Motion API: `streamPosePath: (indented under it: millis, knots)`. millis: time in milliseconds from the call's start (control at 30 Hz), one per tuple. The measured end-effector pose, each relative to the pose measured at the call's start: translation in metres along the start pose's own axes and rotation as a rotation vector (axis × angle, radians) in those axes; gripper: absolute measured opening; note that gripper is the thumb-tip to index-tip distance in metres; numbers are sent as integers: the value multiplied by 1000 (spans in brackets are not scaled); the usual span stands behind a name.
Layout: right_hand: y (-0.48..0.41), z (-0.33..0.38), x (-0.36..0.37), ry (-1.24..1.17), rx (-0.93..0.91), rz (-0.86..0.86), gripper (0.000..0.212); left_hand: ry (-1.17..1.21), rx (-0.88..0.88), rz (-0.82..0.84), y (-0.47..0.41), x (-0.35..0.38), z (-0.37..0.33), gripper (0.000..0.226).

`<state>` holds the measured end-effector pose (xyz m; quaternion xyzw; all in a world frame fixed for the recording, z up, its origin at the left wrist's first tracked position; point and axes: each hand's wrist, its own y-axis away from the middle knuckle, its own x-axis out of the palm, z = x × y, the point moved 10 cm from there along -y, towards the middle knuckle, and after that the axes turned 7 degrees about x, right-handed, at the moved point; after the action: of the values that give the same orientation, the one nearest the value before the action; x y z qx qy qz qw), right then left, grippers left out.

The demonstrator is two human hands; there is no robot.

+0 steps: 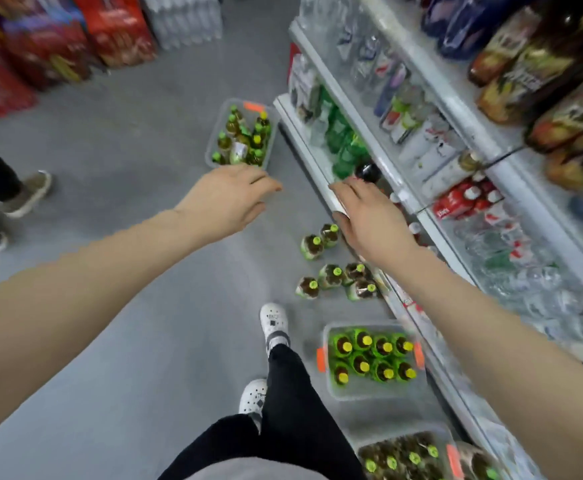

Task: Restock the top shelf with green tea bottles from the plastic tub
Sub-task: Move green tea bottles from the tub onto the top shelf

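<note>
We log: left hand (pixel 227 199) loose, empty, near far tub (pixel 213 136); right hand (pixel 362 216) splayed, empty, over shelf edge (pixel 297 136).

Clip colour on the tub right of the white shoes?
Orange clips on the tub; clearest in the head view.

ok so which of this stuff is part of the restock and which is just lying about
Job: far tub of green tea bottles; near tub; loose bottles on the floor; shelving; left hand; right hand, both empty.
Lying about: red packs; water packs; another person's shoe.
</note>
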<state>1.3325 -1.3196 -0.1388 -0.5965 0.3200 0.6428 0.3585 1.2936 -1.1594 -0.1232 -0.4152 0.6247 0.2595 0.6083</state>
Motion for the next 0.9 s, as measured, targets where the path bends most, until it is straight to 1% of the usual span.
streamPosePath:
  millis: [100,233,367,500,600,700,800,900]
  knots:
    - [-56,8,-10,10,-70,-33,46,-54,-74,-39,-10,-20,53,31]
    - [-134,11,1,-9,-116,-10,45,-55,-222,-25,-23,-21,131,32]
    - [-208,17,33,-17,-168,63,46,-23,-328,31,-34,-2,204,33]
    - [-282,26,73,-60,-192,140,44,35,-397,30,-46,20,276,32]
    - [-341,26,107,-68,-154,187,44,70,-420,58,-57,49,335,34]
    - [-399,21,147,-93,-78,222,48,123,-416,109,-71,89,397,35]
    - [-453,13,194,-127,53,282,56,186,-430,182,-80,136,461,37]
    - [-501,-1,253,-197,217,351,58,265,-448,253,-90,194,515,39]
